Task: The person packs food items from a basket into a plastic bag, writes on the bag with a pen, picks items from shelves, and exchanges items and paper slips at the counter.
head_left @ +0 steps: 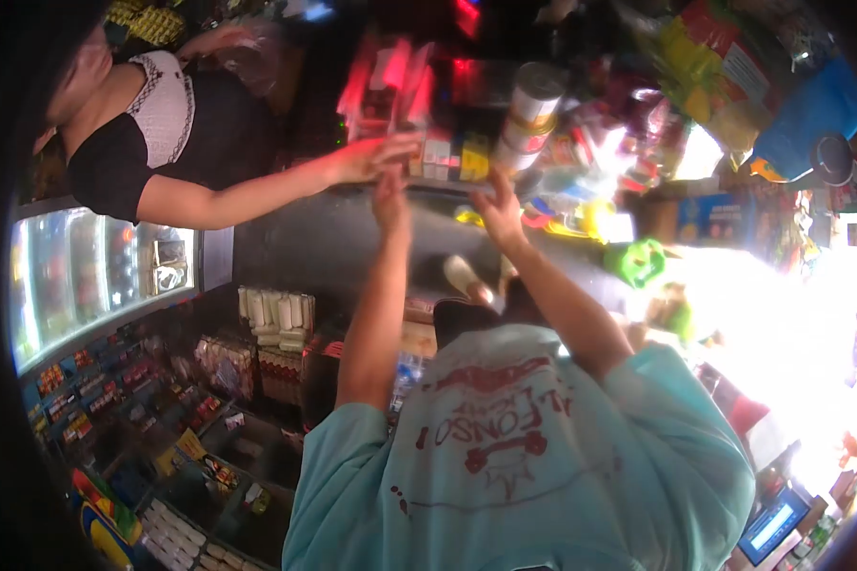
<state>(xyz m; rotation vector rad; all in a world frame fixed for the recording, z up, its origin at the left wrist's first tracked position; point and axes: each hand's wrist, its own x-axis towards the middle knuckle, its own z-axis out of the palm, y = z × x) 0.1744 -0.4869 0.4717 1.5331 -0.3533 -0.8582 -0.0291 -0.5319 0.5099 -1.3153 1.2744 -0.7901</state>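
My left hand (390, 193) is raised at the counter's near edge, right beside the hand of another person (376, 155), and the two overlap in view. Blur hides how its fingers are set and whether it holds anything. My right hand (500, 209) reaches up with thumb and fingers apart, holding nothing. Just beyond its fingertips stands a stack of cans (528, 119). Small boxes, one of them yellow (473, 156), sit between the hands on the counter's far side.
The other person (209, 119), in a dark top with a white patterned panel, leans in from the upper left. A lit display case (105, 276) is at the left, with packets on shelves below. A blue bag (814, 124) hangs upper right, near a green item (635, 263).
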